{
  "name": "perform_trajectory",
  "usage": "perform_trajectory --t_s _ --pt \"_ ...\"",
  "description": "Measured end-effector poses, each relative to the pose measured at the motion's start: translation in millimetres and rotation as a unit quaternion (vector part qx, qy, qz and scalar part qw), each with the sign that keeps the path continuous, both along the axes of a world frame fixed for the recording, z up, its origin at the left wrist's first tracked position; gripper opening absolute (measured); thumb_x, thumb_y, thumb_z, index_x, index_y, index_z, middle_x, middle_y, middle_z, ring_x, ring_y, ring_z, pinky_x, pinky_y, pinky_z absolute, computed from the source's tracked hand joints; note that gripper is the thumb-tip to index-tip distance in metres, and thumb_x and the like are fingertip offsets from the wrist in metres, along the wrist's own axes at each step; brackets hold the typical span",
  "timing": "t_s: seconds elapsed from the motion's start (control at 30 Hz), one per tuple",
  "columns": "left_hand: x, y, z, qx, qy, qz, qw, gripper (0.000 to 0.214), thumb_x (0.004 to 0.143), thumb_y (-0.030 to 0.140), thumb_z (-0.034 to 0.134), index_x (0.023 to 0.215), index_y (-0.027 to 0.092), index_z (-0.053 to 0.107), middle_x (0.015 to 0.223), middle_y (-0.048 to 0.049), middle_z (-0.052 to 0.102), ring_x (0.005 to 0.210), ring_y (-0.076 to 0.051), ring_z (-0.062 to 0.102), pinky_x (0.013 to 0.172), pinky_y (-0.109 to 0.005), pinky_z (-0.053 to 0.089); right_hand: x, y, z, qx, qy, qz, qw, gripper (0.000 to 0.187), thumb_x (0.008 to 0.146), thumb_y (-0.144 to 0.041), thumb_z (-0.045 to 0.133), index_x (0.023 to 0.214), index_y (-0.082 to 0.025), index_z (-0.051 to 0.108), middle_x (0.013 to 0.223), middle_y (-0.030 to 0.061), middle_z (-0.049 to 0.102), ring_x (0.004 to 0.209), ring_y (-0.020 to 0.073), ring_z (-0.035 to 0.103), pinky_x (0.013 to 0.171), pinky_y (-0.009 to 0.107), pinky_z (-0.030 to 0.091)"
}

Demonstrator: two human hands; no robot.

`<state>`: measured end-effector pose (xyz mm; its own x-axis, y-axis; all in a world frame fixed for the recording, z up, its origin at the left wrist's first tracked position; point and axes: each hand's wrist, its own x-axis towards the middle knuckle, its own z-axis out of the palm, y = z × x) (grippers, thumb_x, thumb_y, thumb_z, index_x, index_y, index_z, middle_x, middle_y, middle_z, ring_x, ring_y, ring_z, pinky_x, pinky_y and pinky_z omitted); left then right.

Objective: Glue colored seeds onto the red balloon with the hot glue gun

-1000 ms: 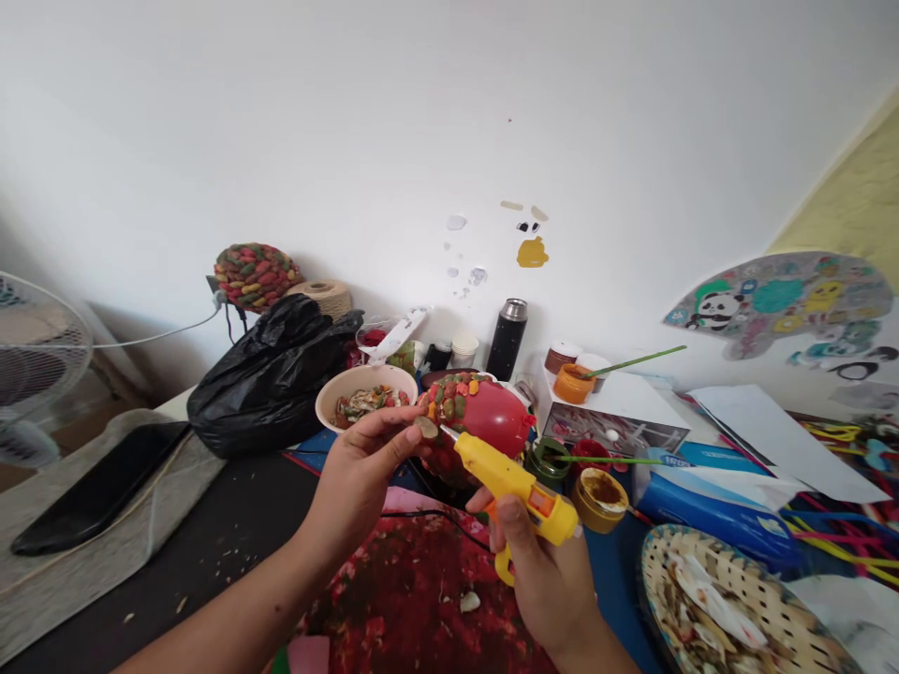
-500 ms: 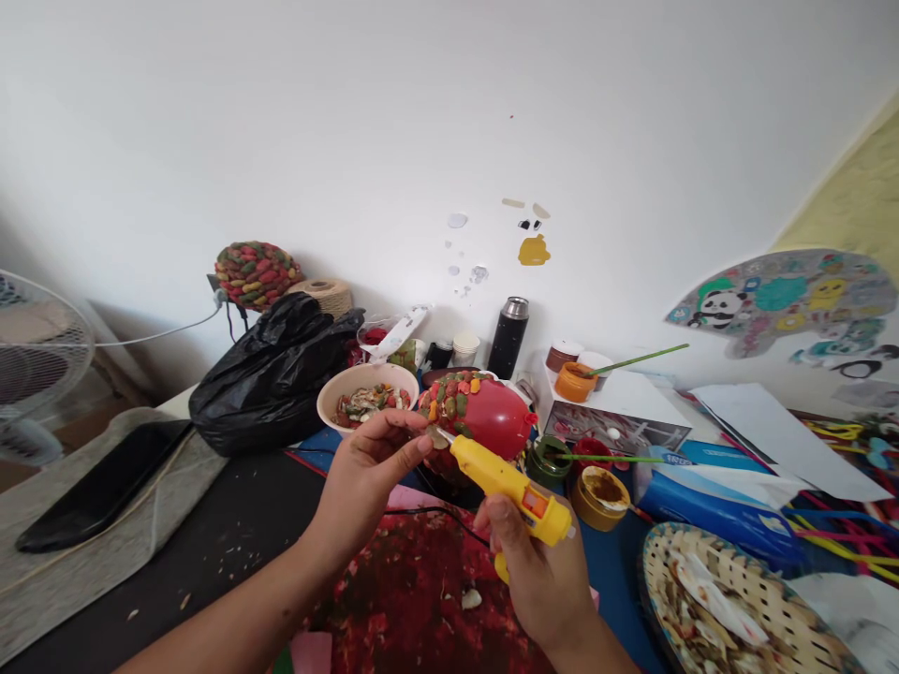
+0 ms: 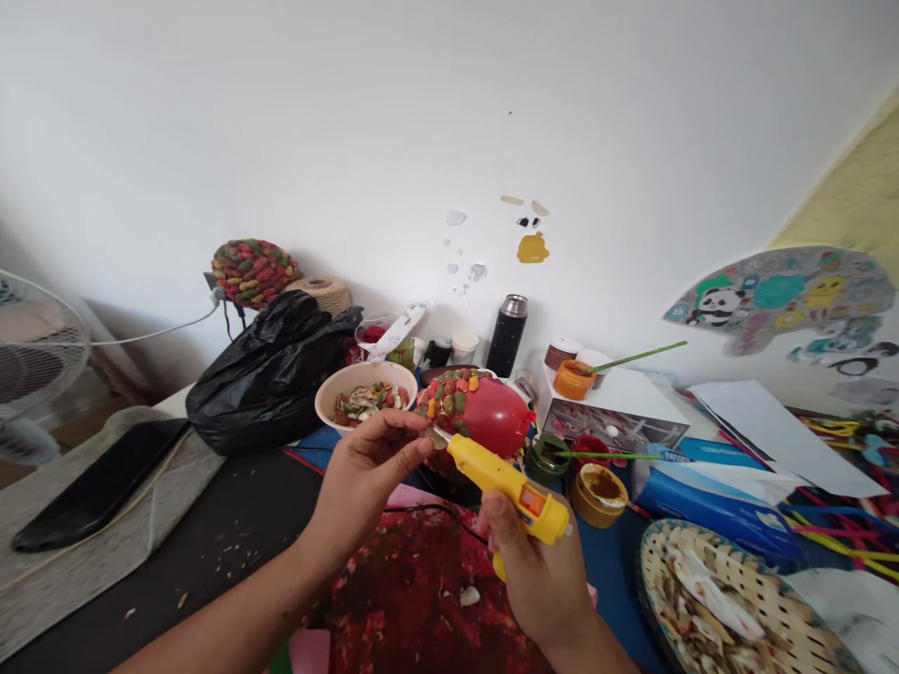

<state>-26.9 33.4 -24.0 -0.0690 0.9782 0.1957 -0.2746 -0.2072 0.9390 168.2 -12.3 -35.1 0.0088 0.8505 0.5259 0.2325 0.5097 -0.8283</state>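
My right hand is wrapped round a yellow hot glue gun, its nozzle pointing up and left. Between the thumb and fingers of my left hand is a small flat shell piece, grey-brown, and the nozzle tip is at it; whether they touch is hard to tell. Just behind lies a red balloon, its left part covered with painted red, green and orange pieces. A loose pale shell piece rests on the red-stained sheet below my hands.
Left of the balloon stands a bowl of shell pieces; a black plastic bag is beside it. To the right are paint jars, a blue tissue pack and a woven basket of shells. The glue gun's cord crosses the sheet.
The hands, glue gun and shell piece keep almost the same pose. The whole view has shifted very slightly.
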Motion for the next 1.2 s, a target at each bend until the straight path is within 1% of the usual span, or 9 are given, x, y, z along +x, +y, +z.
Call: perform_trajectory --t_s 0.13,0.23,0.37,0.57,0.7,0.83,1.03,1.2 --pt "0.0 -1.1 0.6 -0.006 0.0 -0.004 1.0 0.041 0.069 0.05 0.106 0.091 0.021 0.086 0.089 -0.004 0.084 0.083 -0.018 0.076 0.078 -0.025 0.064 -0.2 1.1 -0.1 0.007 -0.007 -0.009 1.0 0.057 0.111 -0.06 0.062 0.067 -0.023 0.062 0.054 -0.0037 0.054 0.045 0.013 0.049 0.044 0.024 0.036" --pt "-0.1 -1.2 1.8 -0.005 0.01 0.005 1.0 0.042 0.068 0.05 0.106 0.09 0.021 0.086 0.088 -0.0043 0.083 0.082 -0.019 0.076 0.077 -0.026 0.064 -0.2 2.1 -1.9 0.003 -0.01 -0.011 1.0 0.057 0.111 -0.06 0.063 0.068 -0.023 0.062 0.054 -0.0035 0.055 0.046 0.013 0.05 0.045 0.024 0.037" --pt "0.2 -0.9 3.2 0.001 0.016 0.008 1.0 0.039 0.069 0.048 0.105 0.09 0.02 0.086 0.087 -0.0045 0.083 0.082 -0.02 0.076 0.077 -0.028 0.065 0.1 1.2 -3.6 -0.007 -0.01 -0.011 1.0 0.058 0.111 -0.061 0.062 0.067 -0.023 0.06 0.053 -0.0046 0.052 0.044 0.0126 0.048 0.043 0.024 0.035" --pt "0.9 -1.2 3.6 0.011 0.014 0.011 1.0 0.035 0.072 0.044 0.104 0.089 0.02 0.086 0.087 -0.0046 0.083 0.081 -0.019 0.075 0.077 -0.026 0.064 0.2 0.5 -0.2 -0.007 -0.026 -0.017 0.999 0.058 0.111 -0.06 0.06 0.066 -0.024 0.059 0.053 -0.0035 0.052 0.044 0.0137 0.048 0.044 0.025 0.036" --pt "-0.1 -0.9 2.6 0.017 0.017 0.011 1.0 0.035 0.072 0.045 0.104 0.09 0.02 0.086 0.087 -0.0056 0.083 0.083 -0.021 0.076 0.078 -0.027 0.065 0.3 1.9 0.3 -0.005 -0.035 -0.027 0.999 0.061 0.112 -0.062 0.058 0.064 -0.025 0.058 0.051 -0.003 0.052 0.044 0.0144 0.049 0.044 0.026 0.036" --pt "-0.7 -0.4 2.0 0.021 0.017 0.014 1.0 0.035 0.073 0.045 0.104 0.09 0.021 0.086 0.088 -0.0054 0.084 0.084 -0.021 0.077 0.079 -0.027 0.065 0.4 2.0 0.3 0.002 -0.032 -0.029 0.999 0.06 0.112 -0.059 0.059 0.063 -0.024 0.058 0.052 -0.0031 0.052 0.046 0.0142 0.05 0.046 0.026 0.037" --pt "-0.5 -0.2 2.1 0.024 0.011 0.017 0.999 0.034 0.072 0.043 0.105 0.091 0.021 0.086 0.091 -0.0053 0.084 0.087 -0.021 0.078 0.082 -0.028 0.066 0.9 1.7 1.1 -0.008 -0.03 -0.023 0.999 0.06 0.112 -0.059 0.06 0.062 -0.025 0.057 0.05 -0.0037 0.05 0.043 0.014 0.048 0.045 0.027 0.036" --pt "-0.8 0.1 3.3 0.047 0.019 0.026 0.998 0.03 0.074 0.04 0.103 0.089 0.021 0.085 0.094 -0.0048 0.082 0.088 -0.02 0.076 0.082 -0.027 0.065 0.2 1.7 1.6 -0.02 -0.024 -0.029 0.999 0.061 0.11 -0.063 0.06 0.062 -0.025 0.057 0.048 -0.004 0.048 0.042 0.0141 0.046 0.044 0.027 0.034"
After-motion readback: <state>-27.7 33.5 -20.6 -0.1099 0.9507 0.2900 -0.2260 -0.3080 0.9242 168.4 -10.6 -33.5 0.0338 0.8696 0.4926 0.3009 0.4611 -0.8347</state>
